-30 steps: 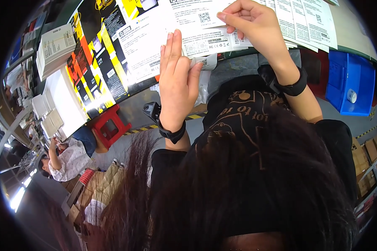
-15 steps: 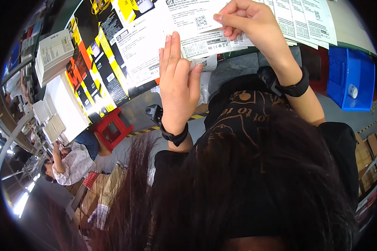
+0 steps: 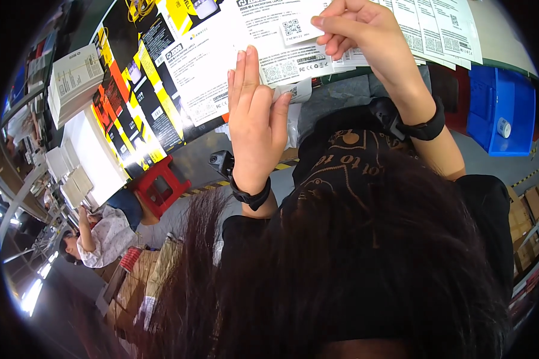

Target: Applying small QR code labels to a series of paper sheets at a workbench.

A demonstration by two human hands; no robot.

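Observation:
My left hand (image 3: 254, 119) lies flat with fingers straight on a white printed carton sheet (image 3: 212, 72) at the table's near edge. My right hand (image 3: 365, 36) is above it to the right, thumb and fingers pinched on a small white label (image 3: 298, 27) held over the same sheet. Both wrists wear black bands. A clear plastic bag (image 3: 294, 116) shows just under my left thumb. My dark hair and black shirt fill the lower part of the view and hide the near table edge.
Overlapping white label sheets (image 3: 440, 30) lie right of my right hand. Black-and-yellow flat cartons (image 3: 141, 96) and stacks of white boxes (image 3: 72, 78) lie to the left. A blue bin (image 3: 500, 110), a red stool (image 3: 159, 188) and a seated co-worker (image 3: 105, 236) are on the floor side.
My right hand has shifted slightly left with the label still pinched. My left hand stays flat on the white sheet.

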